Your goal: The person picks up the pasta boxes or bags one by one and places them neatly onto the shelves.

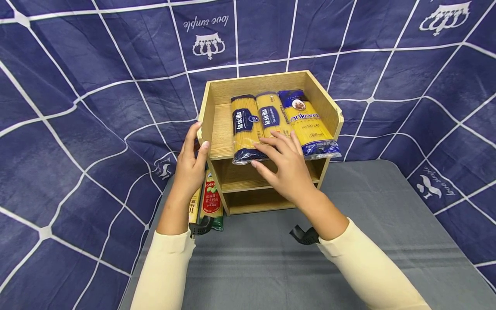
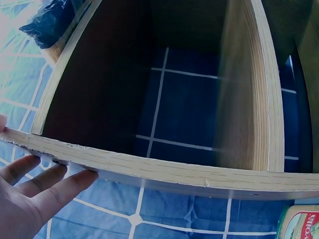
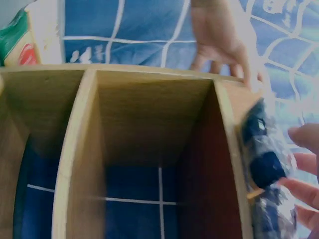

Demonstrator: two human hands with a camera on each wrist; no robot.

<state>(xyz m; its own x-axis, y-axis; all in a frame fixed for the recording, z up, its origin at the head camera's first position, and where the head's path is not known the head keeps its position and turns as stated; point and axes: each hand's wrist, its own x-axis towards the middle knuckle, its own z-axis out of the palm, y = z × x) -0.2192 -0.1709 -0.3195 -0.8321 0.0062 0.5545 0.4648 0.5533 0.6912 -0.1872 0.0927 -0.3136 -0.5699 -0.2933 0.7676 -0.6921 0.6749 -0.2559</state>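
Note:
A small wooden shelf unit (image 1: 221, 142) stands on the grey surface. On its top tier lie two packs of La Sicilia spaghetti, the left pack (image 1: 245, 140) and the middle pack (image 1: 271, 115), beside a blue and yellow Ankara pasta pack (image 1: 308, 125). My left hand (image 1: 190, 165) holds the unit's left side panel near the front edge, thumb on one side and fingers outside. With fingers spread, my right hand (image 1: 286, 165) rests over the front ends of the La Sicilia packs. In the right wrist view its fingertips touch the clear wrapper (image 3: 273, 204).
Left of the unit, a red-labelled pasta pack (image 1: 212, 198) and a yellow pack (image 1: 193, 209) are partly hidden by my left arm. Below the top are two open compartments. Blue cloth (image 1: 263, 26) with white lines hangs behind and at both sides.

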